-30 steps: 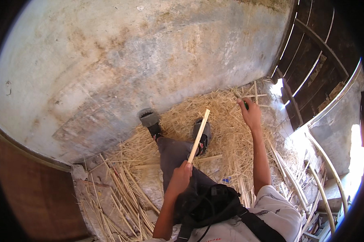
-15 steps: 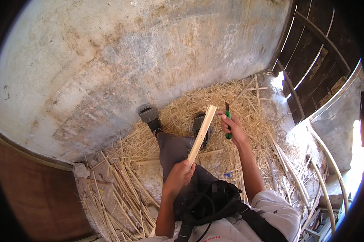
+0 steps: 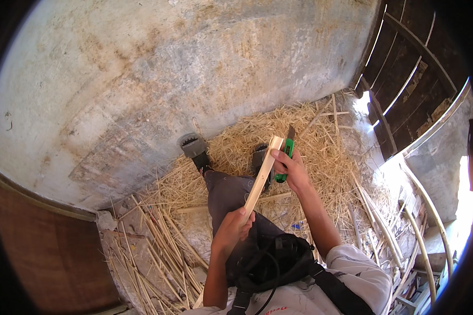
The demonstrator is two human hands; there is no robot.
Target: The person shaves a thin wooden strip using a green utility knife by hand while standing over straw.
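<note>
Cane strip base hidden in left hand

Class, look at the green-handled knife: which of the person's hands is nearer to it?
Right. The right hand grips the green-handled knife by its handle; the left hand is lower down, holding the bottom end of the pale wooden strip.

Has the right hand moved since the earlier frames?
Yes. The right hand, once out on the straw near the dark slatted wall, has come in left to the top of the stick, now gripping a green knife.
</note>
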